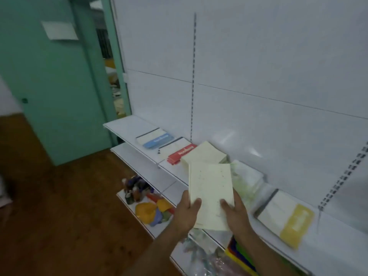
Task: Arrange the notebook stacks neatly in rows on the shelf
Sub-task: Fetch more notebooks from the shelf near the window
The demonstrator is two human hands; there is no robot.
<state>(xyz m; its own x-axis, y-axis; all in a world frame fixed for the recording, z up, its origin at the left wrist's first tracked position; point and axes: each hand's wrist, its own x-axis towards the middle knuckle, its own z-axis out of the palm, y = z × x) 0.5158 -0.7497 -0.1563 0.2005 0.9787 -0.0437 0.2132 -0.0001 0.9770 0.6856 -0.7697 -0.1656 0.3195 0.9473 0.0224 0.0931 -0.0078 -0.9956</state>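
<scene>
Door: teal door (pixel 57 92), shut, left of the shelving.
Floor: brown wood-look floor (pixel 59 206).
Lowest tier: colourful toys (pixel 151 208) and small bottles (pixel 132 193), blurred.
Backing: white slotted wall panel (pixel 258 66).

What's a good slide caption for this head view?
Both hands, left hand and right hand, hold cream notebooks above a shelf.

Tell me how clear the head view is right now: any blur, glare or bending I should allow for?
Head view: dim and soft throughout; cover lettering on the red-banded notebooks and yellow-banded notebooks is smeared. Wide-angle bending curves the shelf edge and the slotted upright. Faint glare streaks sit on the back panel. The cream stack, left hand and right hand stay readable.
</scene>
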